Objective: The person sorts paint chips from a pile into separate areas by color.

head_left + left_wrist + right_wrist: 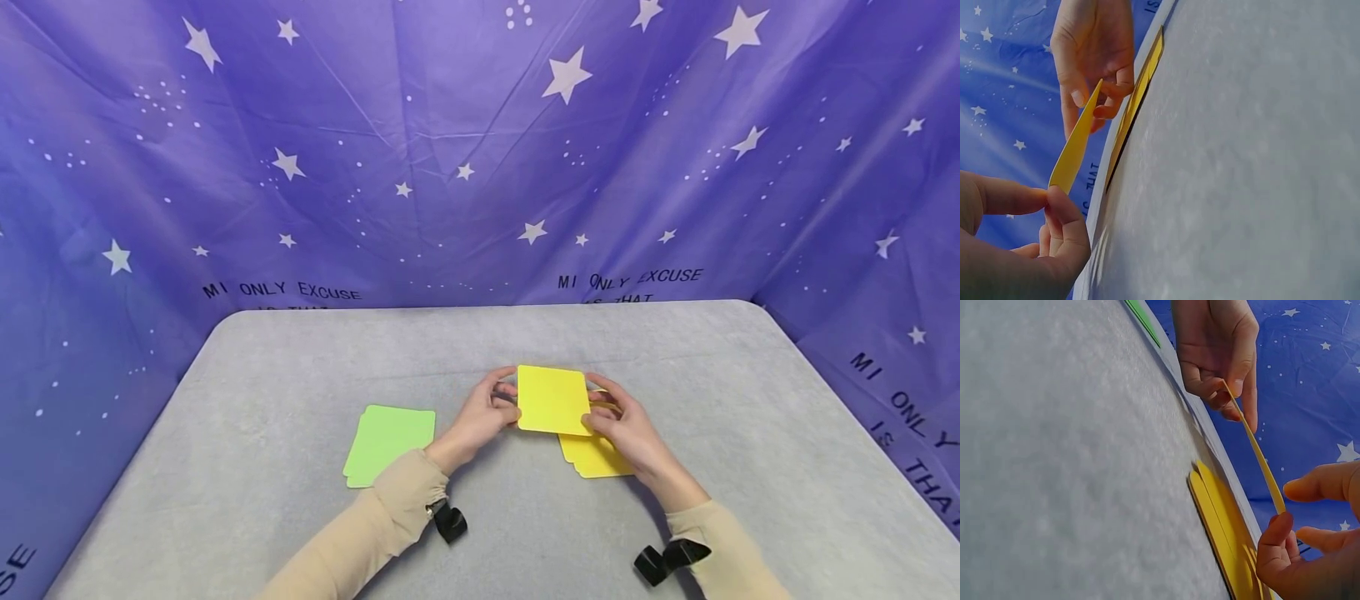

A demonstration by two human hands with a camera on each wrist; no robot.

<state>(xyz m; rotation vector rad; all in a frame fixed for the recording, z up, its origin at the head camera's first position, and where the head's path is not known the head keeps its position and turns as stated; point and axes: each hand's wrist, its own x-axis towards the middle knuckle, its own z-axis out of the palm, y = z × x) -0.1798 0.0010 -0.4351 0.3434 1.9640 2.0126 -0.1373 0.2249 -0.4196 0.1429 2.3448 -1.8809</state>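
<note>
A yellow square card (553, 400) is held up off the table, tilted so its face shows in the head view. My left hand (480, 421) pinches its left edge between thumb and fingers. At the opposite edge my right hand (636, 429) holds it, the thumb over the near right corner and a finger at the far one. Edge-on in the right wrist view, the card (1254, 440) looks thin and slightly bowed. Under it and the right hand lies a loose stack of yellow cards (595, 460), partly hidden.
Left of my left forearm, a slightly uneven stack of green cards (392, 442) lies on the grey table (247, 417). Purple star-printed cloth (450, 125) surrounds the table's back and sides. Black straps (450, 522) circle both wrists.
</note>
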